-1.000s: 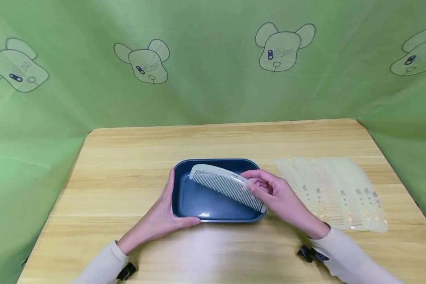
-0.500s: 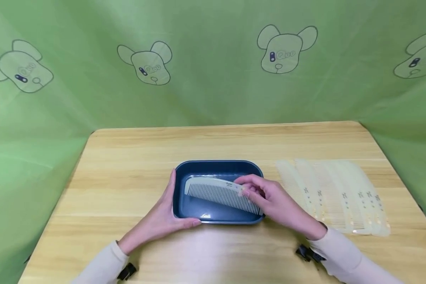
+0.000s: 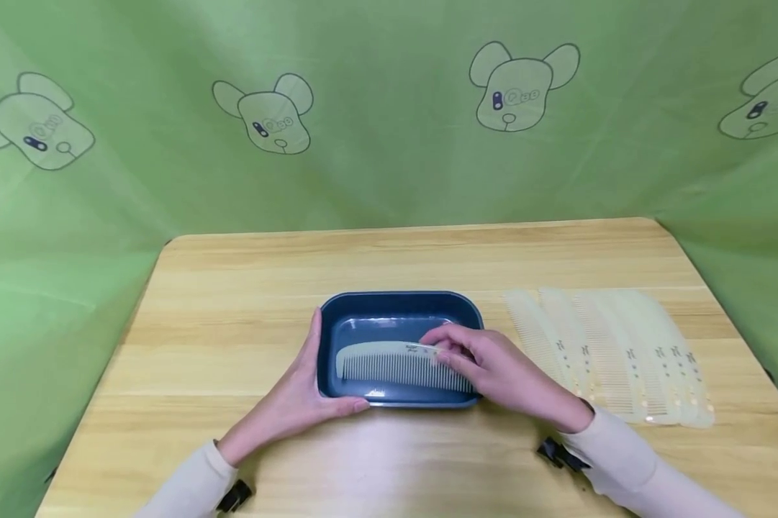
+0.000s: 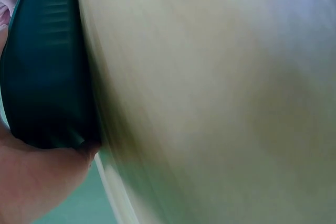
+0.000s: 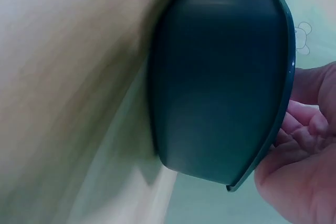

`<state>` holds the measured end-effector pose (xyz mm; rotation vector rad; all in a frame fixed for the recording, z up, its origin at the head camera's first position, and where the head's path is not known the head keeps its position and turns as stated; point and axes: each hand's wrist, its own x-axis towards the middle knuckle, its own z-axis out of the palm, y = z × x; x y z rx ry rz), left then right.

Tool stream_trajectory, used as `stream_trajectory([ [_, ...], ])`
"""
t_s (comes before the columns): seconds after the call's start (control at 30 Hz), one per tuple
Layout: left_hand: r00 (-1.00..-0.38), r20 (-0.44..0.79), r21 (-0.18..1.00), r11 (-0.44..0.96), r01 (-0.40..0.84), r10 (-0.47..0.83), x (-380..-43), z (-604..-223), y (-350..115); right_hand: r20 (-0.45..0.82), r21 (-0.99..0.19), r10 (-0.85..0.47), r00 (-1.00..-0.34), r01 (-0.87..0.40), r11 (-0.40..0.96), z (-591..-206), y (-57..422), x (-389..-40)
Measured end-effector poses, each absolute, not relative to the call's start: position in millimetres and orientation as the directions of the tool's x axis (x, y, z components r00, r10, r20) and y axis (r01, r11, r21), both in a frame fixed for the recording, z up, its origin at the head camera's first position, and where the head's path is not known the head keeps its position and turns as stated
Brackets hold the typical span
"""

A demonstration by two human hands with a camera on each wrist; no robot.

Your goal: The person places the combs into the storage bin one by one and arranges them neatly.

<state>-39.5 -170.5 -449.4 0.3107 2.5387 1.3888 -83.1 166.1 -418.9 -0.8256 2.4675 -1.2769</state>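
Observation:
A dark blue rectangular tray [image 3: 401, 306] stands on the table; its outer wall fills much of the right wrist view. My left hand [image 3: 303, 385] holds the tray at its left front corner, thumb along the front edge and fingers along the left side. A pale green comb [image 3: 382, 363] lies low inside the tray, teeth toward me. My right hand [image 3: 492, 367] pinches the comb's back near its right end, between thumb and fingers. This hand reaches in over the tray's right side and covers the comb's right tip.
Several more pale combs [image 3: 622, 352] lie side by side, overlapping, on the wooden table [image 3: 246, 273] right of the tray. My right forearm passes close to their near ends. A green cloth [image 3: 389, 165] with printed bear heads encloses the back and sides.
My right hand has lowered the comb into the tray and toward the front. The comb has turned from a steep slant to nearly level across. My left hand stays at the tray.

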Motion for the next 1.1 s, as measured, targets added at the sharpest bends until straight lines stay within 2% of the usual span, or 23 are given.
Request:
stream_trajectory([
  [0.2, -0.950, -0.112, 0.850, 0.523, 0.060, 0.291, -41, -448, -170, 0.036, -0.728, -0.641, -0.767, -0.460, 0.509, -416, 161, -85],
  [0.6, -0.950, -0.113, 0.850, 0.523, 0.059, 0.292, -39, -447, -171, 0.085, -0.622, -0.660, -0.747, -0.557, 0.550, -419, 154, -84],
  [0.87, -0.949, -0.128, 0.849, 0.527, 0.046, 0.289, -39, -450, -169, 0.183, -0.501, -0.655, -0.733, -0.643, 0.579, -429, 152, -78],
  [1.1, -0.950, -0.121, 0.847, 0.529, 0.051, 0.286, -39, -449, -171, 0.154, -0.459, -0.667, -0.729, -0.650, 0.605, -428, 149, -78],
])
